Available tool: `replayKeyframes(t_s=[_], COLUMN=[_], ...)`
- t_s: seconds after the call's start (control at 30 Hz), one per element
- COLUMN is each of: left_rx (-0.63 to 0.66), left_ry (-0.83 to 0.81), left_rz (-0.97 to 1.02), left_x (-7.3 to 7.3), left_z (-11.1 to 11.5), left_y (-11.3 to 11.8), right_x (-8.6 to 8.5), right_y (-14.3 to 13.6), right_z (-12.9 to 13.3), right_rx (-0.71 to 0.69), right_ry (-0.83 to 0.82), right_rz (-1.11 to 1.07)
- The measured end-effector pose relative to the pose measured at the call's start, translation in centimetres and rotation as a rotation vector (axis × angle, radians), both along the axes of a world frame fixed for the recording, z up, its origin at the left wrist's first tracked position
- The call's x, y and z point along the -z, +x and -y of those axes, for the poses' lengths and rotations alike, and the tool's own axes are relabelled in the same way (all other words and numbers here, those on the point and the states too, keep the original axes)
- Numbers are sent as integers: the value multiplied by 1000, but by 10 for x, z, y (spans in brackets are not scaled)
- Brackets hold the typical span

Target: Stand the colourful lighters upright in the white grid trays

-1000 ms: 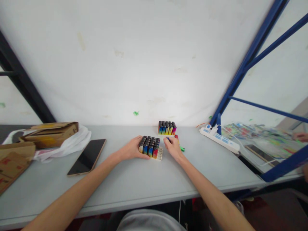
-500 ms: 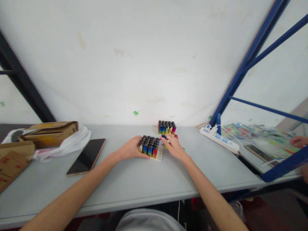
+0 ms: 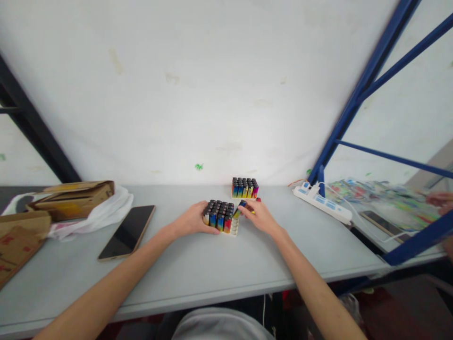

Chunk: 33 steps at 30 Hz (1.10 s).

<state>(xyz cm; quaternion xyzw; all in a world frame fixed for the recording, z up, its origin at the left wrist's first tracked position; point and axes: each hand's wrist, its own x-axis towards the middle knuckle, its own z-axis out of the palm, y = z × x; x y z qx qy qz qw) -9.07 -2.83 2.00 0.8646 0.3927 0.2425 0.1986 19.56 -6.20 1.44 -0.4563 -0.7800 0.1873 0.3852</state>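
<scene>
Several colourful lighters (image 3: 221, 222) with black tops stand upright in rows in a white tray (image 3: 234, 229). The tray's right edge shows bare slots. My left hand (image 3: 193, 219) is wrapped round the left side of this block of lighters, thumb at the front. A single lighter (image 3: 240, 208), dark at the top and yellowish below, is tilted between the fingertips of my right hand (image 3: 259, 216), just over the tray's right side. Behind my right hand a red piece (image 3: 258, 199) shows in part; the hand hides the rest.
A second block of upright lighters (image 3: 245, 188) stands by the wall. To the left are a phone (image 3: 128, 232), a white plastic bag (image 3: 116, 204) and cardboard boxes (image 3: 76, 200). A power strip (image 3: 322, 204) lies right, beside a blue frame (image 3: 348, 111); another person's hand (image 3: 440, 200) is beyond it.
My right hand has lifted a lighter, now tilted and visible by the tray's right side. My left hand stays round the block. The other person's hand has shifted slightly.
</scene>
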Motion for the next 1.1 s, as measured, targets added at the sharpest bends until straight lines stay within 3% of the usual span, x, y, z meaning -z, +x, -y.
replayKeyframes(t_s=[0.53,0.67,0.8,0.9,1.1], left_rx=[18,34,25,34,32], left_ry=[-22,-45,-56,-56,-49], left_rz=[36,46,45,48,50], left_x=[2,1,1,1,1], left_z=[0,1,1,1,1], left_y=[-1,0,-1,-1,0], right_x=[14,-1,-10,-9,4], right_y=[-1,23,60,82,99], right_z=[-4,1,4,5,3], right_rx=[-56,-24,182,246,228], right_ry=[64,33,44,2,-178], right_rz=[195,83,47,112,173])
